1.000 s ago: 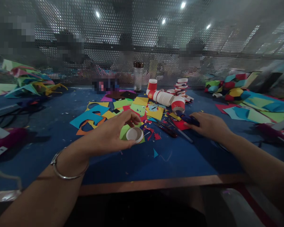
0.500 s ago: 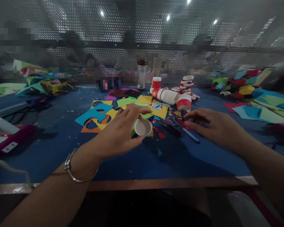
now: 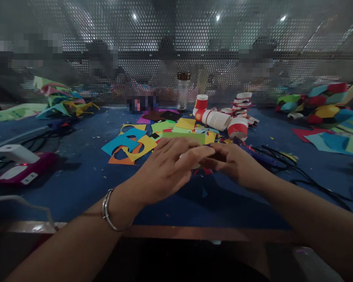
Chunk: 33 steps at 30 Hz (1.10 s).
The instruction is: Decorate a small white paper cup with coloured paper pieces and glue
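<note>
My left hand [image 3: 164,172], a metal bangle on its wrist, is curled around a small white paper cup [image 3: 184,156] wrapped in green paper [image 3: 182,135]; only a sliver of the cup shows between the fingers. My right hand [image 3: 235,164] is closed and meets the left fingertips over the blue table [image 3: 76,188]. It grips a blue-purple corded tool [image 3: 259,156] whose body sticks out behind the knuckles. The tool's black cable [image 3: 312,182] trails off to the right.
Cut coloured paper scraps [image 3: 129,143] lie behind the hands. Red-and-white paper cups [image 3: 220,119] lie and stand at the back beside a clear bottle [image 3: 183,92]. A purple device [image 3: 23,172] sits left, folded paper shapes [image 3: 320,105] right. People sit behind a perforated screen [image 3: 164,51].
My right hand lifted the corded tool from the table and brought it left to meet my left hand. The cup has turned and is now mostly hidden. The cable has dragged into view.
</note>
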Motion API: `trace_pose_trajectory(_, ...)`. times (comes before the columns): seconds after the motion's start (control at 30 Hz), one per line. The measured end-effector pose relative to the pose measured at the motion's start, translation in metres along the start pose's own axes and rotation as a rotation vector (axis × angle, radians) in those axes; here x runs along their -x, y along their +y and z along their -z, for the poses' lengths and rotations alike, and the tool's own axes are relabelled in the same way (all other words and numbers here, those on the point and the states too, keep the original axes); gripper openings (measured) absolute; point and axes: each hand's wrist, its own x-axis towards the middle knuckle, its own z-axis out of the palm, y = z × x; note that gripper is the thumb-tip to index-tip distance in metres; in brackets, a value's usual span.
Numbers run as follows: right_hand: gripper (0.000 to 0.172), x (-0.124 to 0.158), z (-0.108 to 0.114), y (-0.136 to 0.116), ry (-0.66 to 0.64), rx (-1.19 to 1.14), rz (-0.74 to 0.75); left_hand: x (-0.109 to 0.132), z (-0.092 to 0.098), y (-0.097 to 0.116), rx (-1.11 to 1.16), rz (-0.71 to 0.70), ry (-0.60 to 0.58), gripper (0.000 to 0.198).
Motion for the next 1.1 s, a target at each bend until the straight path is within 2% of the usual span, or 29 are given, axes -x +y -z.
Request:
trace_pose_trajectory(0.13,0.035,-0.002,-0.001,-0.002,0.066,-0.020,-0.009,-0.001,-0.003,-0.001,0.058,0.055,0.041,0.059)
trace_pose_trajectory(0.23,0.036,-0.004,0.001,-0.007,0.124,-0.011,-0.003,-0.003,-0.005,-0.003,0.166,0.212,0.232,0.064)
trace_pose_trajectory(0.3,0.037,-0.004,0.003,-0.010,0.143,-0.027,-0.002,-0.006,-0.006,-0.006,0.323,0.462,0.421,0.075)
trace_pose_trajectory(0.37,0.039,-0.005,0.004,-0.013,0.152,-0.056,-0.015,-0.010,-0.009,-0.008,0.607,0.804,0.587,0.084)
trace_pose_trajectory(0.43,0.041,-0.006,0.006,-0.015,0.165,-0.092,-0.037,-0.016,-0.011,-0.007,0.994,1.063,0.651,0.077)
trace_pose_trajectory(0.5,0.042,-0.008,0.007,-0.015,0.187,-0.128,-0.054,-0.022,-0.013,-0.002,1.387,1.158,0.500,0.059)
trace_pose_trajectory(0.57,0.042,-0.011,0.007,-0.013,0.212,-0.158,-0.055,-0.028,-0.016,0.004,1.591,1.184,0.351,0.041)
trace_pose_trajectory(0.6,0.042,-0.013,0.007,-0.012,0.220,-0.171,-0.053,-0.031,-0.019,0.007,1.625,1.196,0.335,0.035)
trace_pose_trajectory(0.7,0.042,-0.017,0.009,-0.009,0.222,-0.195,-0.037,-0.039,-0.027,0.010,1.637,1.255,0.414,0.022)
trace_pose_trajectory(0.83,0.040,-0.020,0.021,-0.003,0.251,-0.098,0.003,-0.049,-0.035,-0.004,1.562,1.295,0.493,0.015)
trace_pose_trajectory(0.93,0.033,-0.021,0.034,0.006,0.264,0.141,0.019,-0.054,-0.034,-0.022,1.506,1.310,0.532,0.017)
trace_pose_trajectory(1.1,0.017,-0.016,0.041,0.022,0.114,0.738,-0.043,-0.050,-0.027,-0.036,1.394,1.358,0.459,0.009)
